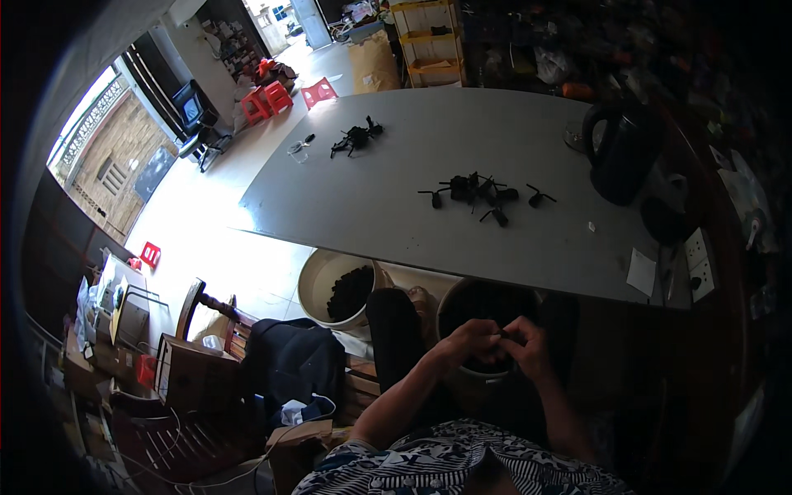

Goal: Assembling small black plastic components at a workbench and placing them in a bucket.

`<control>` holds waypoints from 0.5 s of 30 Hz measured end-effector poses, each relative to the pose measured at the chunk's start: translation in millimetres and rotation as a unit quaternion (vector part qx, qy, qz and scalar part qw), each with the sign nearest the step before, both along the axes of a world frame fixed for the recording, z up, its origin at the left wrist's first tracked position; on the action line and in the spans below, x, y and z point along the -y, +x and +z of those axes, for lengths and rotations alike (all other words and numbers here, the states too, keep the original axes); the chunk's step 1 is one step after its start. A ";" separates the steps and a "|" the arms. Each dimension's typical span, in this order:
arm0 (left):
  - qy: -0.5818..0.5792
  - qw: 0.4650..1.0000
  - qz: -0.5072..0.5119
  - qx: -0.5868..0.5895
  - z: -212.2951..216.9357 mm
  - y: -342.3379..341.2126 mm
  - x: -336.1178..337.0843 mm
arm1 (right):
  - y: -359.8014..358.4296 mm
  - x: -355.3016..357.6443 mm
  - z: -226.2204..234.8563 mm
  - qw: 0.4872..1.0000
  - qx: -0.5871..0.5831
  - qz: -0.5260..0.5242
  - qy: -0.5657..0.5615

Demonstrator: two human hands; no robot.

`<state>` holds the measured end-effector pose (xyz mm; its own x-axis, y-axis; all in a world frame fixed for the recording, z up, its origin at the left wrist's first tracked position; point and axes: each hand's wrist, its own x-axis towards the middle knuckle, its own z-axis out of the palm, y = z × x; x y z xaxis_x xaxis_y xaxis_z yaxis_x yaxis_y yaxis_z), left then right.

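Observation:
My left hand (470, 343) and my right hand (529, 346) meet in front of my lap, fingertips pinched together. A small dark bit shows between them, too little to name. Right below is a bucket (484, 374) of dark contents, partly covered by my hands and the table edge. To its left stands a cream bucket (307, 290) with many small black pieces (350, 292) inside. On the grey table (346, 206) beyond, a heap of small black parts with thin stems (472, 190) lies at the middle right, and a second black heap (356, 140) lies farther left.
A dark jug (623, 157) stands at the table's right end, near a white card (641, 272) and wall sockets (700, 264). A wooden chair (194, 309), dark cloth (295, 363) and cardboard boxes (194, 371) crowd my left. Red stools (266, 101) stand farther off.

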<state>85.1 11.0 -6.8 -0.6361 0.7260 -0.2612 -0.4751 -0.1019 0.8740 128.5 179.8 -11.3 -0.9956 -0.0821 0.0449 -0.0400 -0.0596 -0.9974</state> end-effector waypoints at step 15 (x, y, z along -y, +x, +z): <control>0.029 0.978 0.186 0.087 -35.6 1.6 -18.9 | -6.5 15.5 -2.4 0.962 -0.095 -0.076 0.244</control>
<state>86.7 29.9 -42.3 -0.8084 0.4696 -0.3549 -0.5372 -0.3421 0.7710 122.0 164.3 -13.8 -0.9753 0.0061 0.2206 -0.1961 0.4342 -0.8792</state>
